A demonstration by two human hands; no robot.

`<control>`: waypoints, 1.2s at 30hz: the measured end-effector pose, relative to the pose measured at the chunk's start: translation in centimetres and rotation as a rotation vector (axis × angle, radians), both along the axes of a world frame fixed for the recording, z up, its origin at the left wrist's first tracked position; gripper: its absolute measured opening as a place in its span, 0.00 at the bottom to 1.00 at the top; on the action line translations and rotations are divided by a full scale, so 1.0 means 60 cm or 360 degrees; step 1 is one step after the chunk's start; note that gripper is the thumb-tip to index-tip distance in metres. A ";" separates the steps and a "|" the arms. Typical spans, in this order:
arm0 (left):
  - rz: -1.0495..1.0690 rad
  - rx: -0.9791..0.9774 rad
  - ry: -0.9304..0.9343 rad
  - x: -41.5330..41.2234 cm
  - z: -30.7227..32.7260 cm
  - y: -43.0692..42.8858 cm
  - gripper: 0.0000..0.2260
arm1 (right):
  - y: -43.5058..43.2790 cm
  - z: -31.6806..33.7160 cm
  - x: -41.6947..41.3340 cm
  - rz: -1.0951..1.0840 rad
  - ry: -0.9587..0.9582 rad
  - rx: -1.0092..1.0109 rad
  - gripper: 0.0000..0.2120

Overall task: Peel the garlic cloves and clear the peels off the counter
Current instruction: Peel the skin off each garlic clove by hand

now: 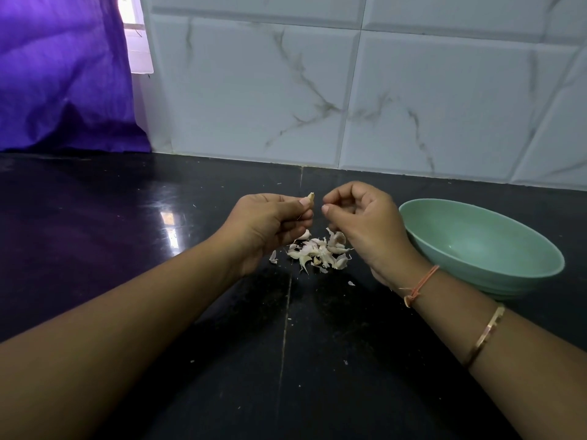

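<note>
I have the left grip (pixel 270 223) raised above the black table (pixel 127 249), its thumb and fingers pinched round a garlic clove (pixel 310 196). Only the clove's pale, pointed tip shows above the thumb; the rest is hidden inside the fingers. The right grip (pixel 365 223) hangs just beside it at about the same height. Its fingers are curled inward, and its thumb tip is near the clove but apart from it. I cannot tell whether it has a scrap of skin between thumb and forefinger or holds nothing.

Below the gap between the two grips, a small heap of garlic peels (pixel 317 252) lies on the table, white and papery, with curled points sticking out. One loose peel (pixel 273 256) sits just left of the heap, under the left grip. A smaller fleck (pixel 351 283) lies nearer me, close to my right wrist.

A pale green bowl (pixel 492 249) stands on the table to the right, just beyond the right wrist. That wrist wears an orange thread (pixel 421 284), and a metal bangle (pixel 486 335) sits further up the forearm. Behind the table is a wall of white marbled tiles (pixel 349 90), with a purple curtain (pixel 63 74) at the far left.
</note>
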State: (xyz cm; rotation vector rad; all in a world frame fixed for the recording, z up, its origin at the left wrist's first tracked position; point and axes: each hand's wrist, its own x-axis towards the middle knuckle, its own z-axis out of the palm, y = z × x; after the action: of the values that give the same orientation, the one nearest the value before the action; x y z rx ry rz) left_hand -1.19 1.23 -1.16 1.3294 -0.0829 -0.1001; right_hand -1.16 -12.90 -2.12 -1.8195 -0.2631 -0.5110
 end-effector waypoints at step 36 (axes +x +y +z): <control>0.0103 0.0409 -0.0388 -0.003 -0.003 -0.004 0.05 | 0.001 -0.003 0.005 -0.0261 -0.0782 -0.0872 0.07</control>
State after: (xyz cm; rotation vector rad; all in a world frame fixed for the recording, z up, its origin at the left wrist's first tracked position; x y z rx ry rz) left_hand -1.36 1.01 -1.35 1.5952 -0.2398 0.1105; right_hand -0.87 -12.84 -2.33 -2.2318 -0.6405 -1.0855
